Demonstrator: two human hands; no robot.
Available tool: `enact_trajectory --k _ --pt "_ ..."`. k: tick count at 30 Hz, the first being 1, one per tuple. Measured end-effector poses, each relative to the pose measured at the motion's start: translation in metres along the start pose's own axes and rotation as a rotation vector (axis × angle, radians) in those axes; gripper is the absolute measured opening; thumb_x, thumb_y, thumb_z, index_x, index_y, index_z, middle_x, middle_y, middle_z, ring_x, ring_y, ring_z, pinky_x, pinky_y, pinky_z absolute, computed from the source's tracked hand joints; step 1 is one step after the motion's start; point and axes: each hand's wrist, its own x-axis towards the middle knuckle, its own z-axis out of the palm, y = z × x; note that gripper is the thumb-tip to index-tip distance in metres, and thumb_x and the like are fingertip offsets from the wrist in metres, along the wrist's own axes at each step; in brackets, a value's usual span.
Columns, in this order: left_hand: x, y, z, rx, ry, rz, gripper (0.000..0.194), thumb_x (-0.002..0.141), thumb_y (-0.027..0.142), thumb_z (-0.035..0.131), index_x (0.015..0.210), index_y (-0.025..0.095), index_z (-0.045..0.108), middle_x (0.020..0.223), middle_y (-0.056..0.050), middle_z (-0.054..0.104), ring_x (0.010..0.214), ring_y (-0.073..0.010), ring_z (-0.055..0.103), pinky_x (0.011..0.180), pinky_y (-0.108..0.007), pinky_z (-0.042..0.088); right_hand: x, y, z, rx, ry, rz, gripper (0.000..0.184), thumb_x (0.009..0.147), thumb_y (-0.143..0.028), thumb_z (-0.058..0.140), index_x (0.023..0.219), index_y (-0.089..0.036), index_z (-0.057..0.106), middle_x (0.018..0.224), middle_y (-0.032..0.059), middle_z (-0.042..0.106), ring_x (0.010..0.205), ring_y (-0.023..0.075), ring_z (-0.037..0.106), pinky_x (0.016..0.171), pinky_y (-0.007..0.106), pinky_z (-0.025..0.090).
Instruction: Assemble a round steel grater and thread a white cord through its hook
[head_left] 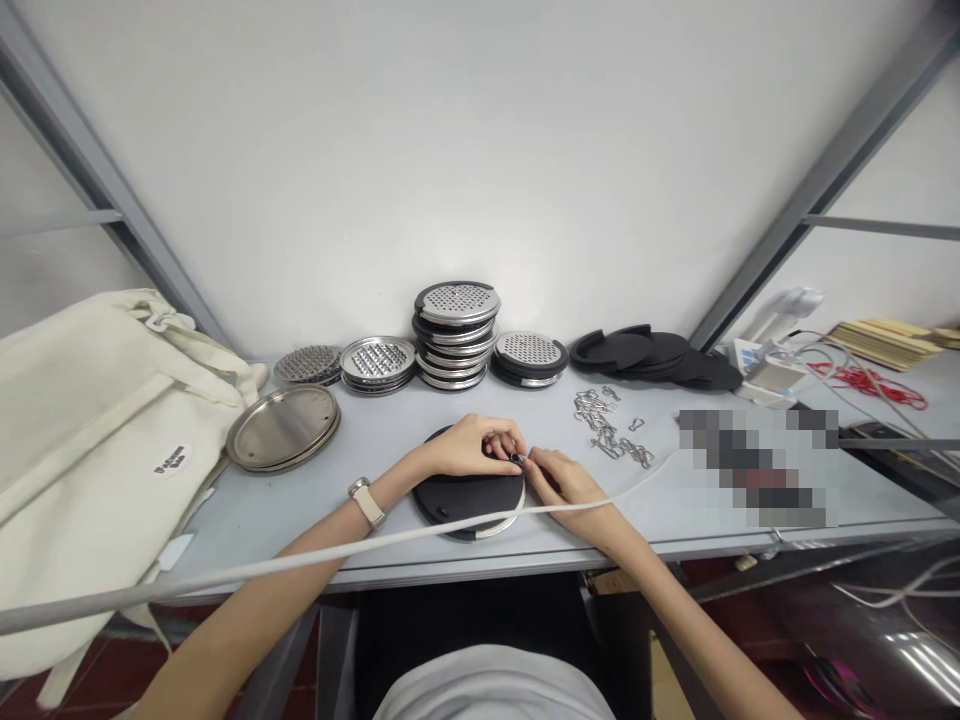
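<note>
Head view, with the clock-face centred on the black round cover (pixel 472 500), which lies near the worktop's (pixel 375 430) front edge, a silver rim (pixel 507 526) showing from about 3 to 5 o'clock; the left hand (pixel 480 446) reaches over its 12 o'clock side with fingers curled and drawn in to a pinch, and the right hand (pixel 564 486) comes in from 3 o'clock, thumb and fingertips nearly together; both pinch one small metal piece (pixel 517 459) at about 2 o'clock, though the fingers hide what it is and how it sits against the cover. The likeliest trouble, I judge, is that piece springing or slipping out, since only fingertips hold it and the two hands may pull unevenly; a nipped fingertip could come from the same cause. Sideways force could also swivel the cover, as neither palm clearly pins it down; if it slid towards 6 o'clock, the edge is close. A white cable (pixel 330 548) crosses the view from 8 to 3 o'clock, and could snag a wrist, though whether it touches one I cannot tell; loose metal clips (pixel 600 420) between 2 and 3 o'clock might tangle or scatter if the right hand swept outward.
</note>
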Motion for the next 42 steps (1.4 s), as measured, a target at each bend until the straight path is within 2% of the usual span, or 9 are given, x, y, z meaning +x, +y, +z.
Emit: enact_trajectory --k 19,29,37,42 --pt "-0.0002 0.0012 -0.0004 0.002 -0.009 -0.018 0.026 0.072 0.026 0.067 0.096 0.014 0.062 0.083 -0.004 0.065 0.077 -0.0119 0.061 0.071 -0.022 0.048 -0.0005 -0.0001 -0.0010 0.010 0.002 0.010 0.028 0.095 -0.030 0.031 0.071 -0.020 0.042 0.067 0.0010 0.051 0.064 0.0148 0.049 0.059 0.025 0.037" --pt "-0.0001 0.0019 0.0001 -0.013 -0.006 -0.011 0.026 0.072 0.025 0.068 0.095 0.014 0.062 0.085 -0.004 0.065 0.078 -0.0117 0.060 0.073 -0.023 0.049 -0.0010 0.0006 -0.0022 0.056 0.022 0.042 0.027 0.094 -0.029 0.032 0.070 -0.021 0.042 0.065 0.0008 0.052 0.059 0.0136 0.047 0.053 0.024 0.035" --pt "-0.0005 0.0051 0.0007 0.078 0.016 0.030 0.022 0.072 0.021 0.064 0.093 0.014 0.061 0.083 -0.003 0.062 0.074 -0.0105 0.057 0.068 -0.021 0.047 0.0002 0.0014 -0.0012 0.015 -0.007 -0.015 0.028 0.095 -0.029 0.031 0.072 -0.020 0.044 0.067 0.0012 0.052 0.065 0.0152 0.049 0.062 0.026 0.038" --pt "-0.0006 0.0054 0.0011 0.083 0.021 0.037 0.020 0.072 0.018 0.062 0.091 0.014 0.059 0.083 -0.002 0.061 0.072 -0.0099 0.057 0.066 -0.020 0.046 0.0009 -0.0016 -0.0021 -0.007 -0.013 -0.021 0.027 0.095 -0.026 0.032 0.073 -0.020 0.047 0.067 0.0022 0.053 0.066 0.0161 0.049 0.062 0.027 0.038"
